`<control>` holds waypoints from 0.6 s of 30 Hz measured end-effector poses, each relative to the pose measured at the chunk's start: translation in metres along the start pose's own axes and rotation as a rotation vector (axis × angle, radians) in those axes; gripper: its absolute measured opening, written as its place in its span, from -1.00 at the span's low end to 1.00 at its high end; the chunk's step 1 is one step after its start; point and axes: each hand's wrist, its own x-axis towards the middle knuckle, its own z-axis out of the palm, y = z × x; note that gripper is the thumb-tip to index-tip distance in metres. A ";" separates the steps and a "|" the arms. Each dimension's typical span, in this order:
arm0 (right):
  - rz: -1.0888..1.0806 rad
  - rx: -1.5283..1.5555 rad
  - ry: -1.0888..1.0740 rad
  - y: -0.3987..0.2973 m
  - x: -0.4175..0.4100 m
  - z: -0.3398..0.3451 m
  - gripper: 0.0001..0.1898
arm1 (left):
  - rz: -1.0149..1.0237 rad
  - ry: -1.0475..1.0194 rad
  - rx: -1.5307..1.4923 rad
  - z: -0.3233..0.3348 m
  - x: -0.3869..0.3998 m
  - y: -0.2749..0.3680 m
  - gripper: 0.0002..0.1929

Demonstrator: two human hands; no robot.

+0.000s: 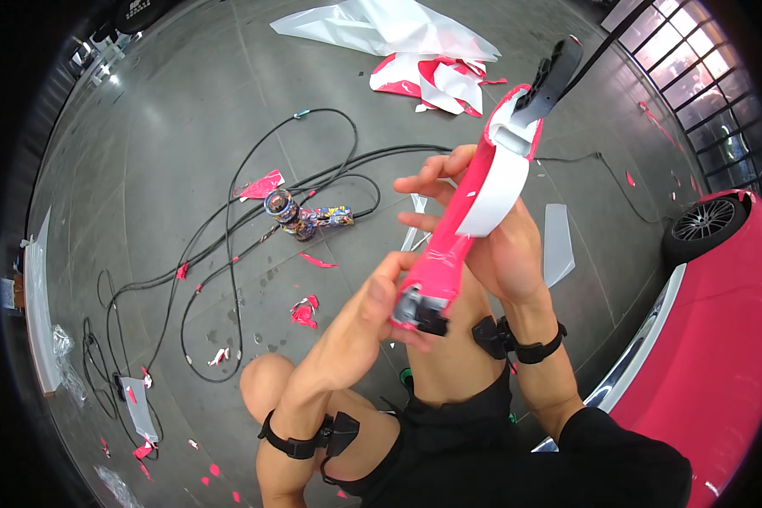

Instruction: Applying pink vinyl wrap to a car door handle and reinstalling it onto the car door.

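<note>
A narrow car trim part wrapped in glossy pink film (447, 260) is held up at a slant before me. My left hand (387, 295) grips its lower end, beside a black and metallic end piece. My right hand (498, 241) supports it from behind and to the right, its fingers spread past the left edge. A loose strip of white-backed film (498, 190) curves along the part's right side. At its upper end, a dark bracket (549, 82) juts from a hollow opening with pink film around the rim.
A pink car (705, 355) stands at the right. On the floor lie a colourfully patterned corded tool (308, 216), looping black cables (228, 254), crumpled pink and white film (438, 82), translucent sheeting (387, 28), and several pink scraps.
</note>
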 end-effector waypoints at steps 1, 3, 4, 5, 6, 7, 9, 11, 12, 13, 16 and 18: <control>-0.001 -0.098 0.015 -0.001 -0.001 -0.001 -0.62 | 0.014 0.022 0.073 -0.003 0.000 0.001 -0.09; 0.016 -0.205 0.064 0.000 -0.002 -0.005 -0.55 | 0.046 0.070 0.217 -0.011 0.001 0.003 -0.03; 0.051 -0.241 0.082 -0.004 -0.004 -0.003 -0.57 | 0.088 0.135 0.320 -0.009 0.001 0.005 -0.03; 0.088 -0.278 0.099 -0.011 -0.005 0.002 -0.58 | 0.129 0.200 0.421 -0.004 0.000 0.008 -0.03; 0.124 -0.314 0.116 -0.015 -0.005 0.004 -0.60 | 0.171 0.266 0.522 0.000 0.000 0.008 -0.02; 0.147 -0.302 0.143 -0.015 -0.003 0.003 -0.62 | 0.207 0.287 0.546 0.001 0.001 0.006 -0.03; 0.139 -0.275 0.147 -0.014 -0.003 0.003 -0.61 | 0.279 0.323 0.592 0.003 0.004 0.002 -0.04; 0.120 -0.235 0.142 -0.013 -0.003 0.004 -0.59 | 0.231 0.333 0.611 0.005 0.002 0.005 -0.04; 0.106 -0.208 0.135 -0.012 -0.003 0.005 -0.57 | 0.207 0.339 0.619 0.006 0.001 0.007 -0.03; 0.092 -0.181 0.127 -0.012 -0.002 0.006 -0.55 | 0.209 0.353 0.612 0.007 0.002 0.008 -0.02; 0.066 -0.154 0.129 -0.008 -0.004 0.014 -0.40 | 0.214 0.387 0.596 0.005 0.001 0.008 0.02; 0.039 -0.152 0.104 -0.002 -0.003 0.013 -0.21 | 0.218 0.394 0.592 0.003 0.000 0.006 0.03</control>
